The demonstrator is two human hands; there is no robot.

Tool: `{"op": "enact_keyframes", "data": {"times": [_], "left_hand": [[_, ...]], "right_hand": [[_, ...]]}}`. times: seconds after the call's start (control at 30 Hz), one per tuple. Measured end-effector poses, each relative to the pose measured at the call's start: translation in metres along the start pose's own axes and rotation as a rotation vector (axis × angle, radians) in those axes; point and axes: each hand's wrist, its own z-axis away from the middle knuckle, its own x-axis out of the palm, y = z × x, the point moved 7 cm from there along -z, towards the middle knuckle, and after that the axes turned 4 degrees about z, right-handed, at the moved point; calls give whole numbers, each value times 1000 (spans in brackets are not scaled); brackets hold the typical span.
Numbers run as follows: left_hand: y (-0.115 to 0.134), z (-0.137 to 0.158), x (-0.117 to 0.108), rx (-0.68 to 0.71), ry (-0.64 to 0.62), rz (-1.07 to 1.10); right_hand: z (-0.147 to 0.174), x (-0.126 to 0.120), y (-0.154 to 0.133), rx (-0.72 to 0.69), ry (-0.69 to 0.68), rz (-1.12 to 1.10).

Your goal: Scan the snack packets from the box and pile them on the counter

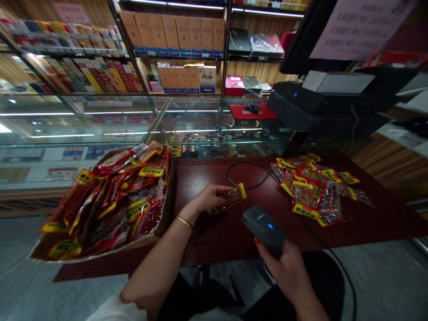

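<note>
My left hand (211, 198) is closed on a red and yellow snack packet (231, 197), keeping it just over or on the dark wood table. My right hand (288, 267) grips a black barcode scanner (262, 225) by its handle. A blue light shows on top of the scanner, and its head points toward the packet. To the left, a cardboard box (170, 178) is heaped with similar packets (117, 191). A loose pile of packets (310, 187) lies on the right part of the table.
The dark red table (203, 249) meets a glass display counter (197, 117). A black cable (245, 164) loops across the tabletop. On the counter are a mouse (252, 108) on a red mat and a black register (317, 111). Shelves of boxes (174, 33) stand behind.
</note>
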Motion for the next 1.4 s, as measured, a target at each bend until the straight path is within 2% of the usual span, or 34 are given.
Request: {"op": "enact_keyframes", "data": {"times": [0.13, 0.47, 0.63, 0.8, 0.93, 1.07, 1.2, 1.3, 1.4], "left_hand": [[3, 4, 3, 8, -40, 10], [8, 9, 3, -12, -40, -42], [9, 8, 3, -6, -47, -56], [14, 8, 4, 57, -47, -165], [9, 7, 4, 10, -63, -96], [5, 6, -1, -16, -14, -22], [0, 1, -1, -38, 126, 7], [-4, -13, 15, -61, 189, 118], [0, -43, 53, -79, 158, 225]], "right_hand": [[0, -5, 2, 45, 17, 24], [4, -9, 6, 98, 8, 19], [5, -12, 5, 103, 23, 16], [6, -12, 6, 89, 18, 27], [6, -13, 6, 75, 30, 36], [5, -13, 5, 54, 31, 35], [9, -18, 8, 62, 50, 22], [15, -24, 14, 79, 63, -3], [21, -30, 22, 92, 82, -7]]}}
